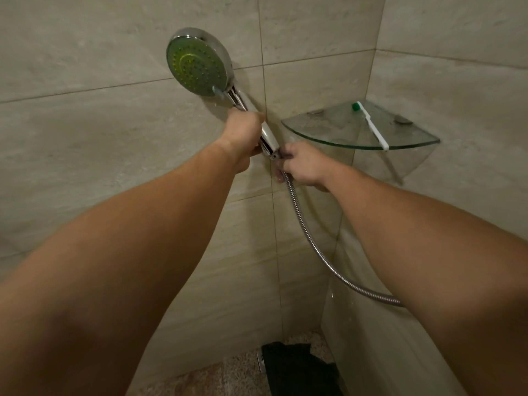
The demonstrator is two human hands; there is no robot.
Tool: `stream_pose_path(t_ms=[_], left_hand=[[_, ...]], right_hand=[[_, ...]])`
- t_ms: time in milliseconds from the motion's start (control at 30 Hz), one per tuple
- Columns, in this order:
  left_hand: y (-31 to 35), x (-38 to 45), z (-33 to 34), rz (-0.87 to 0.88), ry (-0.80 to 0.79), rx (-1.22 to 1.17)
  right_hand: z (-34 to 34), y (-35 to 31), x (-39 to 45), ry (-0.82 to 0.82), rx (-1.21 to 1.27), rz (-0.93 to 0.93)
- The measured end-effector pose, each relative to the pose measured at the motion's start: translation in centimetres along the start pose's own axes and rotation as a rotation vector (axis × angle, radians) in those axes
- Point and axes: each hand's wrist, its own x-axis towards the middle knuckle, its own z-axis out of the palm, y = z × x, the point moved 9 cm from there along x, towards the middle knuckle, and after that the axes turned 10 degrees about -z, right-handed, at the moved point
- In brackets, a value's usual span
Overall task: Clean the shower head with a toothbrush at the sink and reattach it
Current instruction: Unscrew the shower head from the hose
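Head view: both my arms reach up toward mid-frame. My left hand (243, 132) is wrapped tight around the chrome handle of the shower head (198, 65), face tilted toward me at upper left. My right hand (303, 164) pinches the hose (308, 235) nut just below. The toothbrush (371, 124) lies on the glass shelf (328, 132), right.

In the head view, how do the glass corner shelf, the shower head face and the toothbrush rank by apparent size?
1. glass corner shelf
2. shower head face
3. toothbrush, long but thin
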Motion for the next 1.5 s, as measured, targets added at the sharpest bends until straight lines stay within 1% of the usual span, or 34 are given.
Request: stream_pose_path(t_ms=[133, 200, 333, 533, 700, 1000, 1200, 1500], left_hand=[[-0.3, 0.1, -0.3, 0.026, 0.004, 0.002], [-0.3, 0.2, -0.1, 0.041, 0.002, -0.008], [0.2, -0.2, 0.5, 0.071, 0.003, 0.014], [0.6, 0.0, 0.5, 0.076, 0.015, 0.0], [0.7, 0.4, 0.0, 0.064, 0.038, -0.002], [0.6, 1.1, -0.3, 0.081, 0.074, 0.03], [0.4, 1.1, -0.1, 0.086, 0.064, 0.018], [0.5, 1.1, 0.1, 0.096, 0.055, 0.023]], right_hand=[[-0.5, 0.4, 0.0, 0.004, -0.006, 0.007], [-0.9, 0.6, 0.1, 0.039, -0.036, 0.006], [-1.5, 1.4, 0.5, 0.113, 0.018, 0.044], [-1.4, 1.3, 0.5, 0.08, 0.115, 0.026], [-1.0, 1.1, 0.5, 0.038, 0.044, 0.009], [-1.5, 1.4, 0.5, 0.078, 0.036, 0.011], [-1.6, 1.5, 0.7, 0.089, 0.047, 0.005], [-1.6, 0.5, 0.8, 0.059, -0.06, -0.029]])
